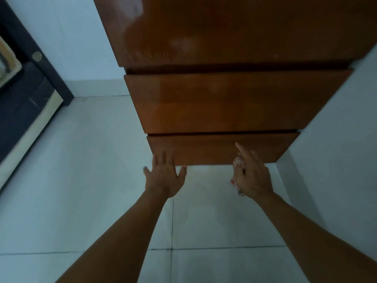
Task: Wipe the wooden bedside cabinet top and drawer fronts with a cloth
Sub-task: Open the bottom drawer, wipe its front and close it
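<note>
A person's left hand (pixel 165 176), open with fingers spread, presses flat against the lower edge of the bottom drawer front (pixel 214 149) of a glossy reddish-brown wooden bedside cabinet (pixel 234 103), while the right hand (pixel 250 176) is closed around a small bunched pale cloth with pinkish marks (pixel 239 163), its index finger extended up onto the same drawer front. The cloth is mostly hidden inside the fist, so how much of it touches the wood cannot be told for certain.

The step appears to be wiping the lowest drawer front. Doing it well likely means spreading the cloth wider under the palm instead of leaving it balled, working in long side-to-side strokes along the grain, and keeping the left hand braced so the drawer does not slide.

The cabinet stands against a pale wall (pixel 336 119) on a floor of large light tiles (pixel 91 180). Its polished top (pixel 224 27) carries hazy pale smudges near the front edge; the upper drawer front (pixel 234 101) above shows a smooth sheen. Both drawers are handleless and look closed, with dark gaps between them. A dark-framed bed base (pixel 26 94) sits at far left.
</note>
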